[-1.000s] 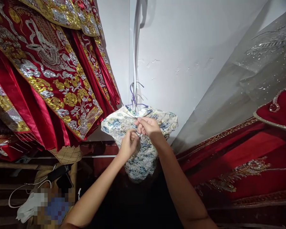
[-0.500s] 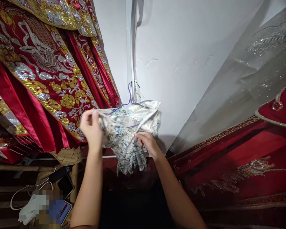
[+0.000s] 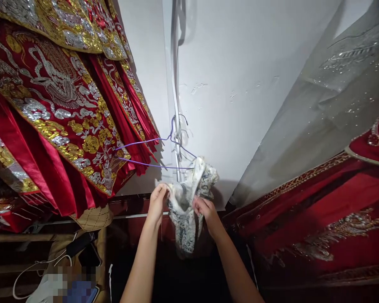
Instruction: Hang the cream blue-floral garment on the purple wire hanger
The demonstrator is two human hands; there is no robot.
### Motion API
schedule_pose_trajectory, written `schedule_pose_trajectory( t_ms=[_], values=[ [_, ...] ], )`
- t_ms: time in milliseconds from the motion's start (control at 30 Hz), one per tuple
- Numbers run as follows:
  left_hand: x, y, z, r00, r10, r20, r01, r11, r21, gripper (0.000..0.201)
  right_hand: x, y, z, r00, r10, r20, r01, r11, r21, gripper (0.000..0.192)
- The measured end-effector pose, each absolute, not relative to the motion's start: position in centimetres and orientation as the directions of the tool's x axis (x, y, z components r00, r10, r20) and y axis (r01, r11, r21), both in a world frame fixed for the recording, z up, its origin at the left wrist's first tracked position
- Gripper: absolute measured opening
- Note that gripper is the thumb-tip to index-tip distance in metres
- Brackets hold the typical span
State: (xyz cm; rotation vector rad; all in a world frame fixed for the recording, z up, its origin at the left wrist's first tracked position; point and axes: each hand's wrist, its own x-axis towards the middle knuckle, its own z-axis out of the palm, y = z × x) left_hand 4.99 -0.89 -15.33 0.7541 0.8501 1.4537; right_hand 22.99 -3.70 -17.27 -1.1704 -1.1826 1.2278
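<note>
the small floral garment (image 3: 189,202) is gripped from both sides, apparently so it can be worked along the purple wire hanger (image 3: 164,153): the left hand (image 3: 158,201) is pinched on its left edge and the right hand (image 3: 206,208) is closed on its right fold. it is bunched below the hanger's right end, against the white wall (image 3: 240,84), pale with blue-green flowers, beside the red embroidered robes (image 3: 60,105).

Costume or bridal-wear storeroom.
Red robes (image 3: 60,109) with gold and silver embroidery hang along a white wall (image 3: 240,84); a sequined gown (image 3: 341,88) and wire hanger (image 3: 164,145) hang beside them.
</note>
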Motion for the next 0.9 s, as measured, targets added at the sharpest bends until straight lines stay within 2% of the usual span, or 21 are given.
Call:
schedule_pose_trajectory(
  t_ms=[33,100,200,267,367,433,500,533,567,633,733,800,900],
  values=[
    [5.7,-1.4,-14.1,0.001,0.999,0.054,-0.477,-0.047,0.878,0.028,23.1,-3.4,-17.1,0.035,0.999,0.033,-0.032,0.034,-0.999,0.050],
    [6.9,-2.6,-11.6,0.119,0.976,0.183,-0.349,-0.132,0.928,0.027,22.7,-3.0,-16.6,-0.031,0.999,0.024,-0.092,0.021,-0.996,0.058],
    [7.8,-4.3,-9.3,0.205,0.936,0.287,-0.114,-0.268,0.957,0.024,21.8,-3.1,-15.5,-0.311,0.950,-0.025,-0.285,-0.119,-0.951,0.073],
    [7.4,-4.8,-8.9,0.177,0.916,0.359,-0.037,-0.359,0.933,0.031,21.7,-3.5,-14.3,-0.454,0.891,0.023,-0.325,-0.142,-0.935,0.069],
    [5.3,-5.0,-9.8,0.160,0.918,0.364,0.009,-0.370,0.929,0.055,22.4,-3.7,-11.6,-0.691,0.717,0.090,-0.152,-0.023,-0.988,0.061],
    [3.5,-5.4,-11.4,0.311,0.917,0.250,0.096,-0.292,0.952,0.053,23.3,-3.0,-9.3,-0.761,0.643,0.083,0.037,0.170,-0.985,0.043],
    [1.9,-6.2,-13.2,0.458,0.886,0.073,0.266,-0.215,0.940,0.053,23.9,-1.2,-7.4,-0.652,0.745,0.142,0.187,0.339,-0.922,0.020],
    [1.1,-6.7,-14.1,0.480,0.877,0.001,0.358,-0.197,0.913,0.053,24.1,0.1,-6.7,-0.535,0.817,0.217,0.231,0.388,-0.892,0.017],
    [0.5,-7.2,-14.8,0.466,0.883,-0.047,0.444,-0.188,0.876,0.052,24.3,1.5,-6.3,-0.397,0.867,0.301,0.255,0.420,-0.871,0.021],
    [-0.7,-8.0,-15.6,0.379,0.923,-0.071,0.587,-0.180,0.789,0.046,24.5,4.6,-6.5,-0.173,0.890,0.421,0.247,0.453,-0.857,0.037],
    [-2.7,-8.2,-15.1,0.264,0.962,-0.064,0.731,-0.157,0.664,0.038,24.5,8.3,-8.9,-0.149,0.923,0.355,0.260,0.383,-0.887,0.043],
    [-4.2,-7.5,-14.3,0.252,0.966,-0.058,0.789,-0.170,0.591,0.035,24.8,9.4,-10.8,-0.168,0.937,0.306,0.292,0.343,-0.893,0.038],
    [-6.6,-5.6,-13.1,0.198,0.979,-0.044,0.865,-0.154,0.477,0.030,25.9,9.1,-12.2,-0.133,0.928,0.347,0.321,0.372,-0.871,0.028]
  ],
)
